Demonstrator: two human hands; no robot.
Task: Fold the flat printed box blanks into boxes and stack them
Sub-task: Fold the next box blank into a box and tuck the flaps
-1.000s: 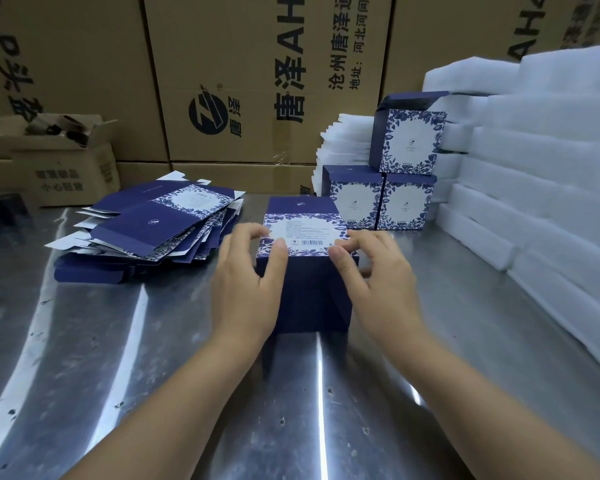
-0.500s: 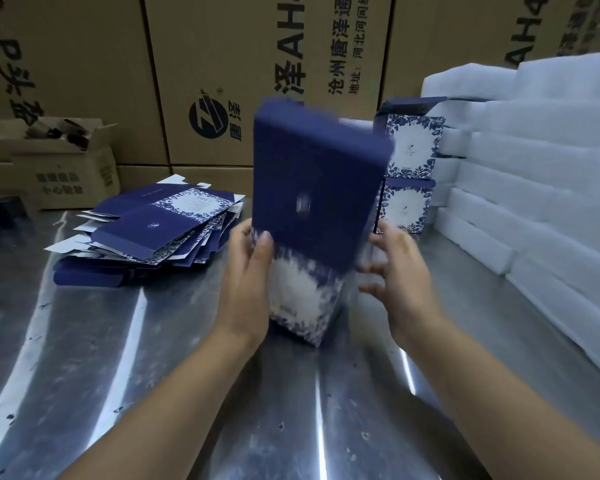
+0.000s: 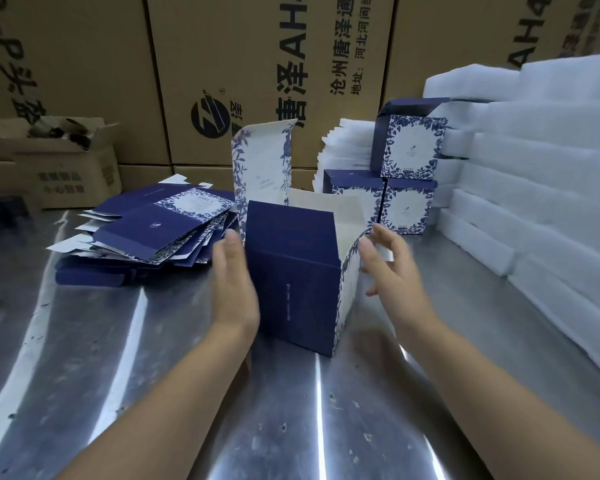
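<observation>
The box stands upright at the centre of the frame on the steel table, one corner turned towards me. Its top is open: the white card inside shows, and the long lid flap sticks straight up at the back, white with blue leaf print down both edges. The near wall is plain dark blue with a thin line of small print; the right wall is white with blue leaves.

My left hand is flat, fingers straight and together, laid along the box's left wall. My right hand is spread and relaxed just beside the right wall, gripping nothing. It is blurred, so I cannot tell whether it touches the card.

At centre left, the flat blanks lie in a loose, fanned pile, dark blue with white tabs poking out. At upper right of centre, three folded boxes are stacked, two side by side and one on top with its dark flap tilted up.

An open brown carton at upper left holds dark things I cannot make out. White foam slabs are piled along the right edge, thinner foam sheets stand behind the stack, and large printed cardboard cartons fill the background. The tabletop is shiny and scuffed, with bright streaks of reflected light.
</observation>
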